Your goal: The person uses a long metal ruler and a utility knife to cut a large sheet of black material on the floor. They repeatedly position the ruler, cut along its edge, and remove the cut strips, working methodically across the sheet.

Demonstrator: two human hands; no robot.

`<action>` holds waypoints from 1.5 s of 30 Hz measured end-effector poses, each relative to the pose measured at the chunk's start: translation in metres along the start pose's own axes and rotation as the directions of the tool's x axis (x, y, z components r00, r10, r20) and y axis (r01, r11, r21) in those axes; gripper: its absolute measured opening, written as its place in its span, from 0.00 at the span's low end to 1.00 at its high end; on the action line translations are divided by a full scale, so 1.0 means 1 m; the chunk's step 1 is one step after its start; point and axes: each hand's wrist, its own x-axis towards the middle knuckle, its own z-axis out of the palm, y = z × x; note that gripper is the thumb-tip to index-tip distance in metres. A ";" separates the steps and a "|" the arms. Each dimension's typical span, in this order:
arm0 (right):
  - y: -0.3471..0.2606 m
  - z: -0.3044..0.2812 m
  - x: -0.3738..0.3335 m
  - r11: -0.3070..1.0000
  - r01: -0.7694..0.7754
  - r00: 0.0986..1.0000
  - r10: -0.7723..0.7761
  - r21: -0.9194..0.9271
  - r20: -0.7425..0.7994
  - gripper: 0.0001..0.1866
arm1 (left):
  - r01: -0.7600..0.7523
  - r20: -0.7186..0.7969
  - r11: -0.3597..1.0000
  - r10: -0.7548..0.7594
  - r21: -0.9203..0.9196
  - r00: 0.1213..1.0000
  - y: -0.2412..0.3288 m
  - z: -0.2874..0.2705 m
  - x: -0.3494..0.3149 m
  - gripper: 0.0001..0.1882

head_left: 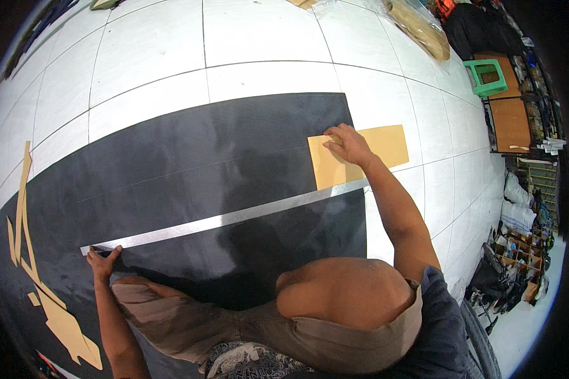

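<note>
A long silver metal ruler (221, 221) lies slanting across a dark sheet of material (171, 170) spread on the floor. My left hand (104, 260) grips the ruler's left end with thumb and fingers at its lower edge. Toward the right end, a tan card piece (385, 145) lies partly on the dark sheet and partly on the tiles, its lower edge against the ruler. My right hand (349, 145) has its fingers bent down onto this card, holding it near its upper left part. A thin pale line (189, 169) runs along the dark sheet above the ruler.
Tan card cutouts (69, 331) lie at the left on the dark sheet. My bent knees are close below the ruler. White floor tiles (265, 38) extend beyond. At the right stand a green stool (489, 77) and crowded shelves; a plastic-wrapped roll (417, 28) lies at the back.
</note>
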 end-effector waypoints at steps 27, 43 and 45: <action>0.006 0.004 -0.018 0.990 0.116 0.986 -0.124 -0.075 -0.111 0.19 | 0.013 0.008 1.000 -0.013 0.024 1.000 -0.017 0.013 0.003 0.73; 0.006 0.007 -0.013 0.989 0.131 0.984 -0.138 -0.062 -0.117 0.21 | 0.029 0.037 0.999 -0.030 0.023 0.999 0.002 0.002 -0.003 0.76; 0.006 0.007 -0.013 0.992 0.119 0.986 -0.124 -0.051 -0.110 0.20 | 0.036 0.051 0.999 -0.036 0.006 0.998 0.003 0.003 -0.003 0.76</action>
